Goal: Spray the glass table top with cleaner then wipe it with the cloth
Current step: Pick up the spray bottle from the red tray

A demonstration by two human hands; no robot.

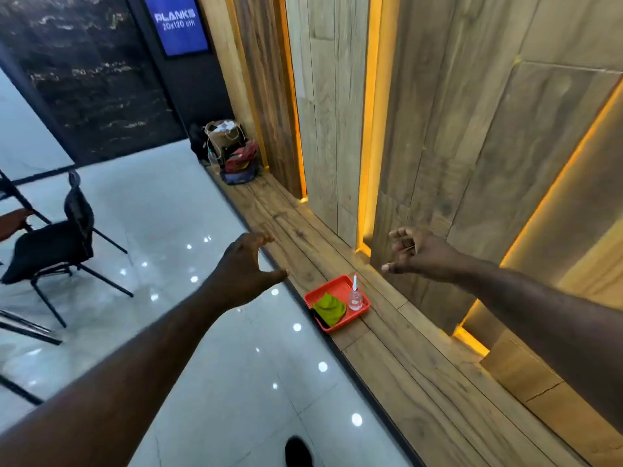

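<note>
The small clear spray bottle point(355, 298) with a white nozzle stands upright in the far right corner of a red tray point(333, 287). Beside it in the same tray lies the crumpled green cloth point(330, 308), which fills most of the near left part. A dark object point(318, 318) shows at the tray's left edge, partly under the cloth; what it is cannot be made out. The tray sits on a low wooden ledge point(404, 358) that runs along the foot of the wall, close to the ledge's floor-side edge.

Both bare arms reach forward above the tray, and neither touches it. The left hand point(247, 264) hangs over the line where the ledge meets the floor, its fingers spread and loosely curved with nothing in them. The right hand point(418, 252) is held in front of the wall, well apart from the left, thumb out and fingers relaxed, also holding nothing.

The wall is clad in wood-grain panels point(438, 146) with strips of amber light between them. At the far end of the ledge rests a heap of bags point(236, 153). Above them hangs a blue sign point(177, 21) reading "PLANKS 20x120 cm". The glossy pale floor point(236, 365) reflects ceiling lights. A black chair point(57, 244) stands on it at the left, and the toe of a dark shoe point(298, 451) shows at the bottom edge.
</note>
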